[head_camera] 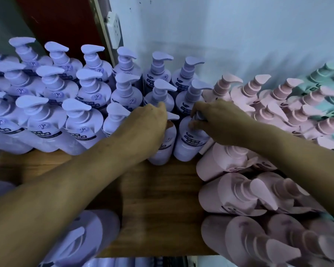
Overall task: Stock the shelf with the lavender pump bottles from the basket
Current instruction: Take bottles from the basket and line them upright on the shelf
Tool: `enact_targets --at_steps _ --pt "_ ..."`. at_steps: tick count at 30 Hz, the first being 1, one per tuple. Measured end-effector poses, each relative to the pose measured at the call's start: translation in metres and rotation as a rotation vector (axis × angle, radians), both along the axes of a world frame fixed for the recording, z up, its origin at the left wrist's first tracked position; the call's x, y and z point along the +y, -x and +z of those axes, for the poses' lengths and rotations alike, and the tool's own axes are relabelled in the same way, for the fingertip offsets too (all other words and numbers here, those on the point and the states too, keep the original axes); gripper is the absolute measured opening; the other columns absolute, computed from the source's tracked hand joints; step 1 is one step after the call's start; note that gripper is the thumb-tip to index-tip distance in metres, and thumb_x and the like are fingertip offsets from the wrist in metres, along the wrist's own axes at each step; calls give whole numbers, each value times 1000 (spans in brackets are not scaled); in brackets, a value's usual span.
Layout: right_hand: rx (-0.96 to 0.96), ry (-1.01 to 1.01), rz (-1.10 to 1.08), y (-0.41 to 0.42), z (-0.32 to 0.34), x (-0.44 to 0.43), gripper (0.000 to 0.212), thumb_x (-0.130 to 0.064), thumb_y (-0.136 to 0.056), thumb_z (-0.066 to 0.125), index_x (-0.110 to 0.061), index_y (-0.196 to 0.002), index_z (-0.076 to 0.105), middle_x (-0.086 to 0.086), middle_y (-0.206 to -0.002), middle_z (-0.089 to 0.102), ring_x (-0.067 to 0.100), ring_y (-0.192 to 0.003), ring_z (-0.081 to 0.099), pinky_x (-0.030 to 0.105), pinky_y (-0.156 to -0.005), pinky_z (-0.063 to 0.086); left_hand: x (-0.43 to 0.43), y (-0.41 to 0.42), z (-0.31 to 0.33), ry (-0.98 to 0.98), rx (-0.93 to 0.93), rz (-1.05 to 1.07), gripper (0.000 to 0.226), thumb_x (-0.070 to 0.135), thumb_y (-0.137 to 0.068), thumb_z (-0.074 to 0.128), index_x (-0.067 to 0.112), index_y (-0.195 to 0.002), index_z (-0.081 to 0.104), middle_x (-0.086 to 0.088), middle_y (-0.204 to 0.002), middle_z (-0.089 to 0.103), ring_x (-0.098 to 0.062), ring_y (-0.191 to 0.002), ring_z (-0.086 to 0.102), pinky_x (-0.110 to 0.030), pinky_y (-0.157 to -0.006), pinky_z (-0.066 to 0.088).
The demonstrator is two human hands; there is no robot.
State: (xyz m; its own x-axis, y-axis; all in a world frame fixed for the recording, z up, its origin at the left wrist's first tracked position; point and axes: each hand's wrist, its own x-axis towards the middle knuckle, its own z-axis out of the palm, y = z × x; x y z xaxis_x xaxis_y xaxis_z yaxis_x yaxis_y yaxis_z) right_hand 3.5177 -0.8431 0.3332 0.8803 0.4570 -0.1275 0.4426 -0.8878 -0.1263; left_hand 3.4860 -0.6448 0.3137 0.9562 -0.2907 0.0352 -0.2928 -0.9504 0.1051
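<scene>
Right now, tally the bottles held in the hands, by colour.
Lavender: 2, left bottle in the left hand, right bottle in the right hand
Pink bottles: 0
Green bottles: 0
Total: 2

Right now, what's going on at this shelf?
A person is stocking lavender pump bottles. The left hand grips the left bottle near its pump and the right hand grips the right bottle at its pump. Both bottles stand side by side on the wooden shelf, in front of the lavender rows, beside the pink bottles.
</scene>
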Motion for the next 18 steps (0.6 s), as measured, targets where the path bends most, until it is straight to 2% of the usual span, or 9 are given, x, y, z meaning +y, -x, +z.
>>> enact_targets --at_steps 3,5,9,12,14,18 --pt "9 -12 2 0 -1 0 35 -49 -92 53 -20 -110 54 12 -97 61 33 -88 55 38 -69 44 2 -5 -1 65 25 32 35 28 -94 59 14 -87 28 -4 -71 38 -21 -64 42 -30 -54 29" --pt "21 -28 -7 2 -3 1 35 -49 -92 54 -19 -110 54 13 -96 61 34 -89 55 41 -73 47 4 -5 1 98 36 21 34 29 -95 58 14 -87 29 -5 -71 41 -19 -63 38 -29 -53 24" --pt "45 -52 -37 3 -3 1 35 -48 -91 56 -19 -111 54 14 -96 62 35 -91 55 43 -76 48 1 -3 6 80 34 49 31 31 -96 56 15 -90 31 -6 -80 44 -22 -71 45 -33 -61 31" --pt "59 -59 -28 2 -1 0 34 -47 -91 56 -19 -109 55 12 -96 63 33 -90 56 44 -76 49 -7 -2 6 40 31 86 24 24 -95 60 10 -98 41 -10 -92 56 -28 -84 59 -31 -63 32" --pt "66 -70 -27 2 -1 -1 33 -48 -90 56 -20 -108 55 10 -94 63 32 -89 56 44 -76 49 -11 0 4 17 42 77 23 20 -94 61 8 -104 44 -13 -100 60 -29 -89 62 -30 -64 32" --pt "62 -72 -29 2 -2 -1 33 -48 -90 57 -21 -108 54 7 -90 60 29 -85 55 41 -72 48 -15 -1 7 -3 57 69 22 16 -92 61 10 -104 43 -13 -98 61 -31 -92 62 -32 -63 33"
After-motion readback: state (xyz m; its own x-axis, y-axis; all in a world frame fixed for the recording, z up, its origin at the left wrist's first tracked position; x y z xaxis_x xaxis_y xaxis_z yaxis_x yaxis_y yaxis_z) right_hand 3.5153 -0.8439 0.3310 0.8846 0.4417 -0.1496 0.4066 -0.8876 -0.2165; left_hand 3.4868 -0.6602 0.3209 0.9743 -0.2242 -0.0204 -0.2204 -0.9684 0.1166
